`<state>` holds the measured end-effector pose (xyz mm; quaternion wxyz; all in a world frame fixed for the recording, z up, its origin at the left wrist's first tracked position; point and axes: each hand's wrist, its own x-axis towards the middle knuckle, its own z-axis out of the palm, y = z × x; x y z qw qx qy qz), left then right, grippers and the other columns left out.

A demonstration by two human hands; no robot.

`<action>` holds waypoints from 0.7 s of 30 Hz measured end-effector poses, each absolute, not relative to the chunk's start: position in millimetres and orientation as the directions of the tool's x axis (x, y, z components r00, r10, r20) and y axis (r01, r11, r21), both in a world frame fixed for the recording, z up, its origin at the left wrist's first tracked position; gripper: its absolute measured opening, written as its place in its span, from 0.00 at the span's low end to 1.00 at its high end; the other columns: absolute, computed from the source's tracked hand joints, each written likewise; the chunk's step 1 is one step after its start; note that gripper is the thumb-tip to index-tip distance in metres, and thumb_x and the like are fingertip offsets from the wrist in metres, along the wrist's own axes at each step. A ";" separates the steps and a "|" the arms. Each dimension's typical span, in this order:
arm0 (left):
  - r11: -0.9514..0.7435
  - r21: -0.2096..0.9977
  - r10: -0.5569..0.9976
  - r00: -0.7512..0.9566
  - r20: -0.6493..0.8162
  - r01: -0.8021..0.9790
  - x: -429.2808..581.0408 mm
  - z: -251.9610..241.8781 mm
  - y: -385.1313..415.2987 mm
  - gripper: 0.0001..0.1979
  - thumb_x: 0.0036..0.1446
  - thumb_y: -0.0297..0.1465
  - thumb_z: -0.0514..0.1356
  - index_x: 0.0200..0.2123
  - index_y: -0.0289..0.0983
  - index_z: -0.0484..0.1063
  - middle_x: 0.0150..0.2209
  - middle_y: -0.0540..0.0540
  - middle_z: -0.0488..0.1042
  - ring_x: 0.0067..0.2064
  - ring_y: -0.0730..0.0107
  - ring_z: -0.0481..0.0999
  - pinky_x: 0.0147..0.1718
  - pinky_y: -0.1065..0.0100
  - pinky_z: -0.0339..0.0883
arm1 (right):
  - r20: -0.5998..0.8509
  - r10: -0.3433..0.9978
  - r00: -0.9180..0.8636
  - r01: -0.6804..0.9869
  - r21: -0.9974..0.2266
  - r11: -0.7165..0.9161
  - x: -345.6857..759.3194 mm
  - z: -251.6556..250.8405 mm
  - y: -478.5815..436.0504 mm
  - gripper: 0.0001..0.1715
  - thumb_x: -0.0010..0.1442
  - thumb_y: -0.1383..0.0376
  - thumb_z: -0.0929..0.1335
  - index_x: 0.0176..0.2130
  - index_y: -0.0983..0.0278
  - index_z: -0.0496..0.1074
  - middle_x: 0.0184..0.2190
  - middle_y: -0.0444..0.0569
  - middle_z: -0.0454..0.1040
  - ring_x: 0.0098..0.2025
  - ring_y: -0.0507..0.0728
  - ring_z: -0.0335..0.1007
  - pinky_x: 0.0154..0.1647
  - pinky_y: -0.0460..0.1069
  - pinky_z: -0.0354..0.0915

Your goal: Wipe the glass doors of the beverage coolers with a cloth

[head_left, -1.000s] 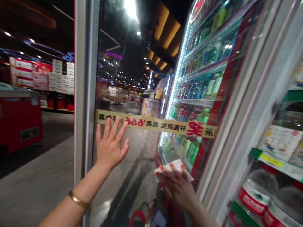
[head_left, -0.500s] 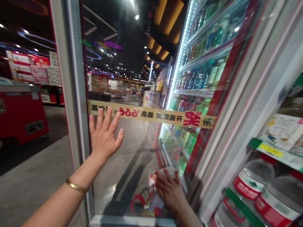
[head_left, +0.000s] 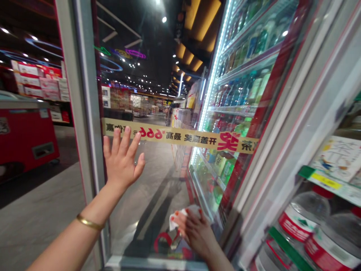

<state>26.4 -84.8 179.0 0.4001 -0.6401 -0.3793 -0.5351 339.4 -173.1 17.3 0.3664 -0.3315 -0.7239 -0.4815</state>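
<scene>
My left hand (head_left: 121, 162), with a gold bangle on the wrist, lies flat against the glass door (head_left: 152, 169), fingers spread, fingertips over the yellow printed strip (head_left: 177, 135). Lower on the pane, toward its right side, my right hand (head_left: 197, 229) presses a white wiping cloth (head_left: 174, 221) to the glass. Its fingers are stretched out over the cloth, which sticks out past the fingertips and is partly hidden under the palm. A grey frame (head_left: 81, 113) borders the door on the left.
On the right, a shelf (head_left: 327, 182) holds large water bottles (head_left: 299, 214) with red labels. Through the glass a lit drinks cooler (head_left: 242, 71) is visible. A red chest freezer (head_left: 25, 131) stands at left, with stacked boxes (head_left: 29, 81) behind.
My right hand has slid left and slightly down across the glass with the white wiping cloth. My left hand stays flat on the pane.
</scene>
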 end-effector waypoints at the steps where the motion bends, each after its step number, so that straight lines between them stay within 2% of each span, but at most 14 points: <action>1: -0.393 -0.117 0.045 0.146 0.988 0.912 26.2 179.2 -84.0 0.39 0.71 0.39 0.57 0.80 0.49 0.46 0.82 0.51 0.41 0.83 0.59 0.36 0.80 0.44 0.30 | 0.871 0.151 -0.468 0.864 0.415 0.285 353.6 38.5 -168.3 0.22 0.72 0.61 0.63 0.54 0.39 0.81 0.61 0.24 0.78 0.81 0.52 0.48 0.85 0.58 0.34; 3: -0.398 -0.121 0.029 0.144 0.989 0.910 26.1 179.2 -82.8 0.39 0.71 0.39 0.57 0.80 0.48 0.47 0.82 0.51 0.41 0.83 0.60 0.35 0.80 0.47 0.28 | 0.942 0.187 -0.279 0.953 0.247 0.177 374.9 88.3 -152.3 0.26 0.72 0.63 0.65 0.65 0.56 0.75 0.72 0.46 0.69 0.83 0.67 0.36 0.82 0.77 0.29; 5: -0.402 -0.105 0.033 0.129 0.991 0.910 26.6 178.8 -82.4 0.39 0.71 0.38 0.57 0.80 0.49 0.47 0.82 0.52 0.41 0.83 0.58 0.36 0.80 0.46 0.29 | 0.984 0.178 -0.002 0.999 -0.006 0.044 374.4 125.0 -133.1 0.33 0.73 0.65 0.63 0.72 0.70 0.65 0.78 0.64 0.53 0.83 0.78 0.28 0.75 0.88 0.35; 7: -0.399 -0.097 0.043 0.125 0.991 0.912 27.1 178.2 -82.6 0.39 0.71 0.38 0.57 0.80 0.50 0.46 0.82 0.53 0.41 0.83 0.56 0.38 0.80 0.45 0.31 | 0.977 0.167 0.132 0.991 -0.129 -0.029 346.8 126.8 -119.5 0.35 0.73 0.64 0.63 0.74 0.72 0.63 0.79 0.70 0.47 0.82 0.83 0.26 0.71 0.91 0.42; 8: -0.393 -0.101 0.044 0.128 0.991 0.914 27.3 177.9 -82.6 0.39 0.71 0.38 0.57 0.80 0.50 0.46 0.82 0.53 0.41 0.83 0.56 0.38 0.80 0.45 0.31 | 0.981 0.175 0.089 0.996 -0.089 -0.010 325.8 112.6 -117.3 0.34 0.72 0.63 0.65 0.72 0.70 0.65 0.79 0.68 0.49 0.82 0.84 0.26 0.71 0.92 0.40; 10: -0.379 -0.114 0.033 0.137 0.990 0.918 27.1 177.6 -81.9 0.38 0.71 0.39 0.56 0.80 0.49 0.47 0.82 0.53 0.41 0.83 0.57 0.38 0.80 0.46 0.31 | 0.964 0.181 -0.197 0.975 0.172 0.141 282.9 62.4 -123.7 0.31 0.68 0.59 0.70 0.67 0.60 0.74 0.77 0.57 0.60 0.82 0.81 0.28 0.75 0.89 0.30; 11: -0.374 -0.120 0.025 0.139 0.990 0.920 26.8 177.4 -81.3 0.38 0.71 0.39 0.56 0.80 0.49 0.47 0.82 0.52 0.41 0.83 0.58 0.38 0.80 0.48 0.30 | 0.934 0.162 -0.317 0.935 0.280 0.218 267.4 33.1 -130.9 0.26 0.68 0.55 0.70 0.64 0.50 0.77 0.75 0.42 0.64 0.83 0.73 0.29 0.81 0.80 0.25; 12: -0.371 -0.121 0.018 0.138 0.990 0.921 26.3 177.3 -80.5 0.38 0.71 0.39 0.56 0.80 0.48 0.47 0.82 0.52 0.42 0.83 0.58 0.38 0.81 0.48 0.30 | 0.896 0.133 -0.423 0.884 0.376 0.278 259.3 6.2 -139.4 0.21 0.68 0.50 0.68 0.58 0.40 0.80 0.72 0.26 0.66 0.84 0.62 0.29 0.85 0.67 0.27; 13: -0.373 -0.119 0.016 0.135 0.991 0.920 25.8 177.1 -79.5 0.38 0.71 0.39 0.56 0.80 0.48 0.47 0.82 0.51 0.42 0.83 0.58 0.38 0.81 0.48 0.30 | 0.864 0.110 -0.492 0.841 0.439 0.315 259.8 -14.6 -147.8 0.18 0.68 0.48 0.67 0.53 0.35 0.81 0.69 0.17 0.67 0.84 0.55 0.29 0.85 0.59 0.29; 15: -0.382 -0.111 0.024 0.130 0.991 0.918 24.9 176.8 -77.4 0.38 0.71 0.38 0.56 0.80 0.49 0.47 0.82 0.51 0.43 0.83 0.58 0.38 0.81 0.47 0.30 | 0.828 0.111 -0.549 0.807 0.491 0.328 284.7 -27.2 -159.9 0.16 0.68 0.49 0.65 0.46 0.32 0.82 0.66 0.10 0.69 0.83 0.48 0.29 0.84 0.49 0.35; 16: -0.388 -0.107 0.027 0.128 0.991 0.915 24.6 176.6 -76.5 0.38 0.71 0.38 0.56 0.80 0.49 0.47 0.82 0.51 0.43 0.83 0.58 0.38 0.80 0.47 0.30 | 0.830 0.130 -0.542 0.817 0.486 0.310 305.0 -16.9 -162.1 0.17 0.68 0.53 0.65 0.47 0.36 0.83 0.68 0.16 0.69 0.83 0.50 0.31 0.84 0.51 0.34; 18: -0.398 -0.104 0.030 0.127 0.991 0.911 24.5 176.2 -75.3 0.39 0.71 0.38 0.57 0.80 0.49 0.47 0.82 0.52 0.42 0.83 0.58 0.38 0.80 0.47 0.31 | 0.873 0.186 -0.451 0.884 0.406 0.232 345.6 30.3 -157.6 0.23 0.69 0.61 0.65 0.57 0.49 0.81 0.74 0.36 0.66 0.84 0.61 0.30 0.84 0.66 0.30; 20: -0.401 -0.104 0.026 0.124 0.992 0.910 25.0 175.9 -75.4 0.39 0.71 0.39 0.57 0.80 0.49 0.47 0.82 0.53 0.41 0.83 0.59 0.37 0.81 0.47 0.31 | 0.946 0.221 -0.238 0.970 0.218 0.109 366.5 88.7 -142.8 0.33 0.70 0.66 0.63 0.71 0.66 0.68 0.79 0.61 0.53 0.83 0.76 0.24 0.76 0.87 0.33; 21: -0.401 -0.102 0.024 0.122 0.992 0.911 25.4 175.8 -75.9 0.39 0.71 0.39 0.57 0.80 0.49 0.47 0.82 0.53 0.41 0.83 0.59 0.37 0.81 0.47 0.30 | 0.973 0.221 -0.063 0.998 0.060 0.022 365.6 110.8 -133.9 0.36 0.71 0.66 0.61 0.75 0.68 0.62 0.80 0.65 0.48 0.83 0.78 0.22 0.73 0.90 0.39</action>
